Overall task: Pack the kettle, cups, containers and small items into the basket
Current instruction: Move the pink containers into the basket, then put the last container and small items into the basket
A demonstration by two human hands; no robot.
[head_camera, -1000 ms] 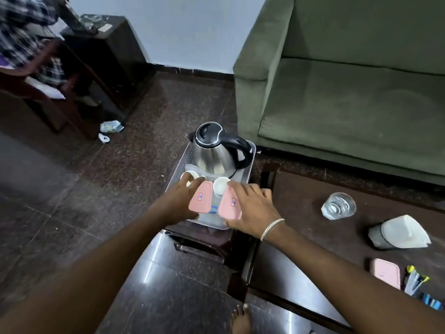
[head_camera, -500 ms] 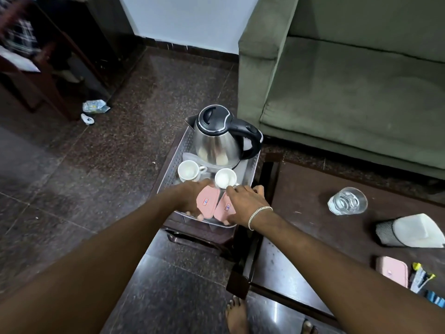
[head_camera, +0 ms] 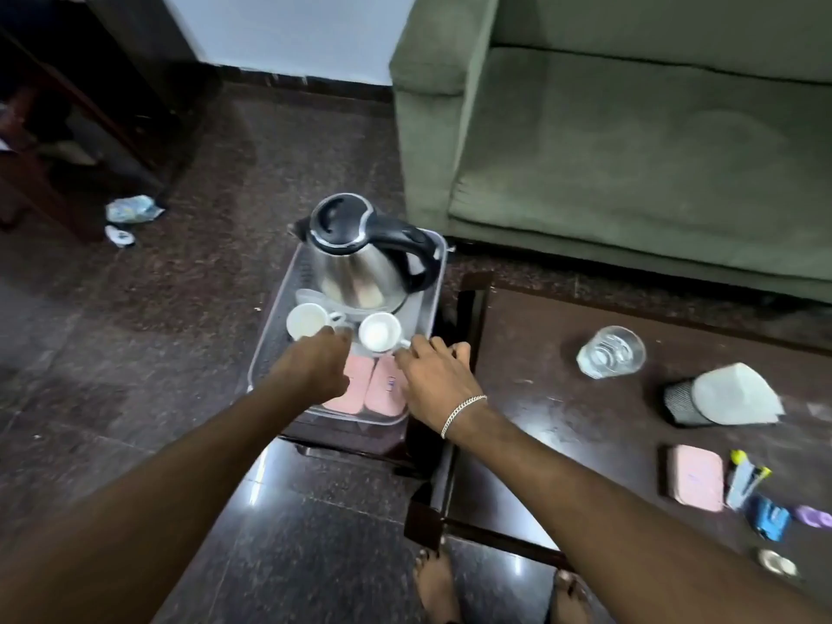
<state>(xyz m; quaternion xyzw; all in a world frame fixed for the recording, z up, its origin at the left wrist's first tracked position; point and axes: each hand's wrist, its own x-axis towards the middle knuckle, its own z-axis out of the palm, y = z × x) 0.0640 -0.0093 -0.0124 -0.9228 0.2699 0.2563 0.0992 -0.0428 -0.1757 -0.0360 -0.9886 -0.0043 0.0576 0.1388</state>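
A clear plastic basket point(head_camera: 263, 353) stands on a low stand left of the dark table point(head_camera: 540, 443). At its far end is a steel kettle point(head_camera: 360, 268) with a black lid and handle, and in front of that two white cups point(head_camera: 306, 322) point(head_camera: 378, 333). Two pink containers point(head_camera: 358, 391) point(head_camera: 387, 391) lie flat side by side at the near end. My left hand point(head_camera: 315, 371) hovers over the left container, its fingertips near the left cup, its fingers hidden. My right hand point(head_camera: 432, 380) rests by the basket's right rim with fingers apart.
On the table are a drinking glass point(head_camera: 611, 352), a black mesh holder with white paper point(head_camera: 729, 396), a third pink container point(head_camera: 695, 477), sachets point(head_camera: 747, 477) and small blue point(head_camera: 770, 520) and purple point(head_camera: 810, 515) items. A green sofa point(head_camera: 630, 150) stands behind. My bare feet point(head_camera: 434, 583) are below.
Both hands lowered the two pink containers from upright into the basket's near end, where they now lie flat. The hands have shifted forward toward the cups.
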